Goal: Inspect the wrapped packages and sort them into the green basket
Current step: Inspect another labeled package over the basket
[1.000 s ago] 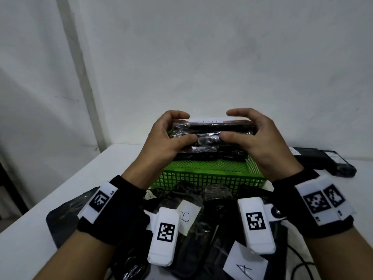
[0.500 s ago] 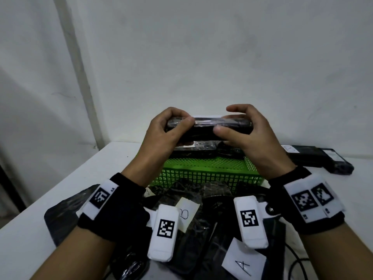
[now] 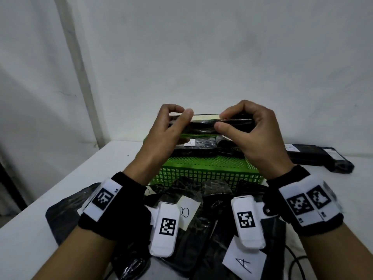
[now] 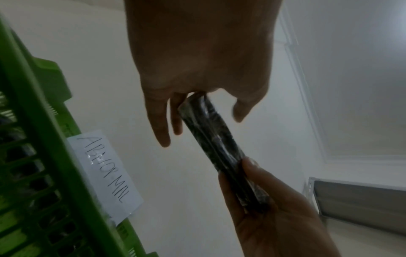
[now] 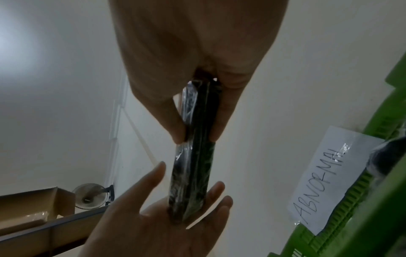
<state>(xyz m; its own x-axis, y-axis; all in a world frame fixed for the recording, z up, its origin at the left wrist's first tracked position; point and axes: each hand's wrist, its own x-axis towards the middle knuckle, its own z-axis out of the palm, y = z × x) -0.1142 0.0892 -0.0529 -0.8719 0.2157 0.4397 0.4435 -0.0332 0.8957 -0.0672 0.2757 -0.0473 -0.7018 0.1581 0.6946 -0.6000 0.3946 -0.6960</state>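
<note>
Both hands have a black wrapped package [image 3: 210,125] held up edge-on: right hand [image 3: 256,138] pinches one end in a narrow grip, left hand [image 3: 163,136] cups the other end, fingers looser. Right under that grip sits the green basket [image 3: 205,168], its paper tag [image 5: 334,182] reading "ABNORMAL".

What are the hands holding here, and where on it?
Both hands hold one black wrapped package: left hand at its left end, right hand at its right end.

Head view: above, facing forward and down over the bench [image 3: 125,158]. Wrist views: close, facing upward along each palm. All share the wrapped package [image 3: 203,126] [image 4: 219,147] [image 5: 193,156].
</note>
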